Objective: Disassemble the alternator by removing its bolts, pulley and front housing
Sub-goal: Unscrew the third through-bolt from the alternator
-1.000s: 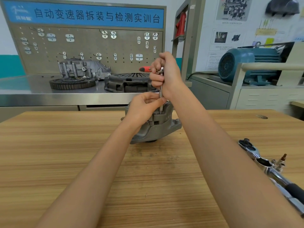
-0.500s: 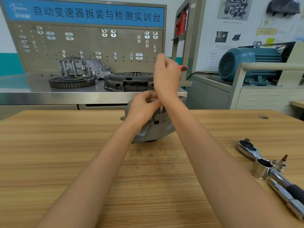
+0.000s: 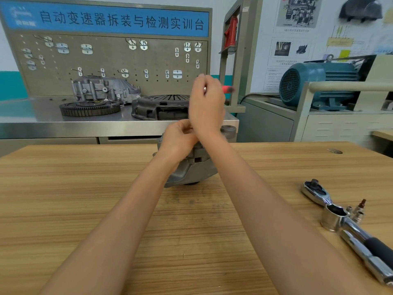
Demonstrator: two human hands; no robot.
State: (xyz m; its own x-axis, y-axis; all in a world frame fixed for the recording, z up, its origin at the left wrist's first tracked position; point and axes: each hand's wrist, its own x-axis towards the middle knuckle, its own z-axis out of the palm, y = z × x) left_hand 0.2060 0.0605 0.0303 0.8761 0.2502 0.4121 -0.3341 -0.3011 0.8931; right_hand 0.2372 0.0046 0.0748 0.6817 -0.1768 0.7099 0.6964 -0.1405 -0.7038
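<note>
Where the table (image 3: 85, 209) holds it at centre, the alternator (image 3: 191, 169) sits under the left hand (image 3: 178, 139), fingers curled on its top. Right hand (image 3: 207, 103) above, fingers pinching a bolt (image 3: 205, 88). Ratchet (image 3: 350, 226) lies right.

Bright even indoor light, wide-angle edge bending, raised hand motion-blurred

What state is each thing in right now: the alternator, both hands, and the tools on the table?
alternator: standing on the wooden table, housing not yet apart.
left hand: fingers curled, resting on the alternator's top.
right hand: raised above the alternator, pinching a small shiny metal part, too blurred to identify.
ratchet wrench: lying on the table, unused.
socket: upright beside the wrench.
</note>
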